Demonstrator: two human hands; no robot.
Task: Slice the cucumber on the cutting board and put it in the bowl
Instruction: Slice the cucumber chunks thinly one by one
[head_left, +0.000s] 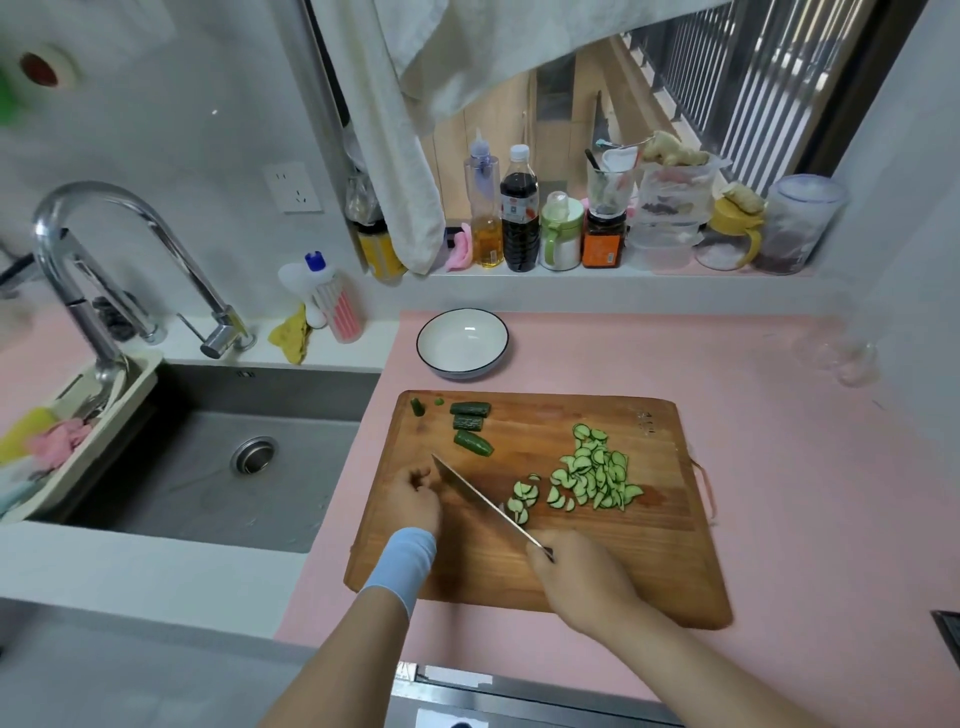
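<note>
Slicing is the step in hand, by our reading. Left hand (415, 501) sits at the near-left of the cutting board (649, 561), fingers curled and tucked against the flat of the knife (483, 501); what they pin down is hidden by the hand and blade, so we cannot tell. Right hand (582, 582) grips the handle, fingers wrapped round it, with the blade running diagonally up-left. Task material: three uncut cucumber pieces (471, 423) lie at the far-left of the board, and a small fan of slices (522, 499) lies just right of the blade. The main pile of slices (597, 473) is further right. The bowl (462, 371) stands beyond the board and holds nothing. We judge roughly half the cutting done and no transfer yet. For a good cut we would keep the knuckles against the blade face with the fingertips drawn back, use short even strokes, and push finished slices right to keep the edge free. Risk: a short piece rolling under the curled fingers. Surface: the wooden board lies on a pink counter (779, 467). Room, left to right: a drain rack (124, 384), a chrome faucet (104, 208) over a steel sink (208, 467), a hanging towel (415, 156), and a window sill lined with bottles (518, 218) and jars.
</note>
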